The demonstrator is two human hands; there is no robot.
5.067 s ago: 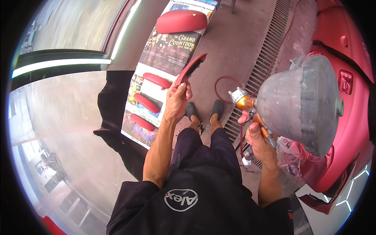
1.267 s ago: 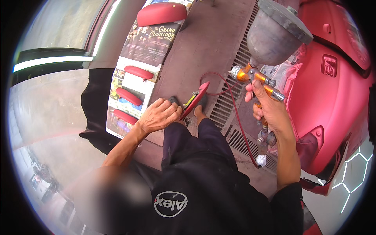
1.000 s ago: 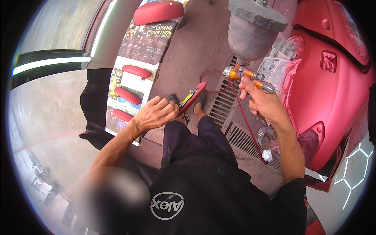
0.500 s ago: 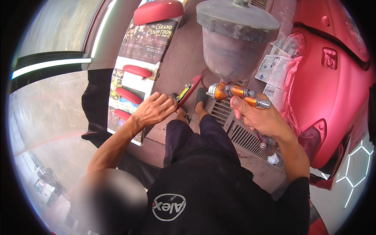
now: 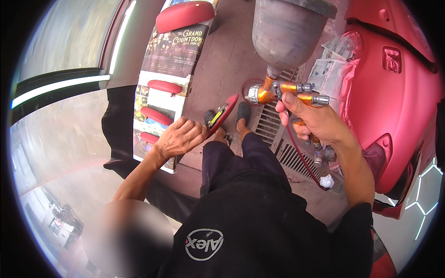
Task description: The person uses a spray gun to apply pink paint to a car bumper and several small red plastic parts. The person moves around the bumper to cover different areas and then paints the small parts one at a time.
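My left hand (image 5: pixel 181 137) is closed on the near end of a slim, curved red part (image 5: pixel 227 111), probably a car door handle, with its dark inner side and a yellow patch showing. My right hand (image 5: pixel 313 118) grips a spray gun (image 5: pixel 265 93) with an orange body. Its nozzle points left, above and to the right of the red part, without touching it. A large grey paint cup (image 5: pixel 287 37) sits on top of the gun, cut off by the upper edge. My right fingers partly hide the gun's trigger and handle.
Left, a paper-covered board (image 5: pixel 174 60) bears a larger rounded red cover (image 5: pixel 185 16) and red handle-shaped pieces (image 5: pixel 165 86). Right stands a red car body (image 5: pixel 366 111) with masking paper (image 5: pixel 324 76) alongside. A red hose (image 5: pixel 296 148) hangs over floor grating (image 5: pixel 269 127).
The spray gun and cup have shifted upward in view, and the cup also rightward. More of my right fingers and the hose shows. The red part stays in my left hand, slightly more exposed.
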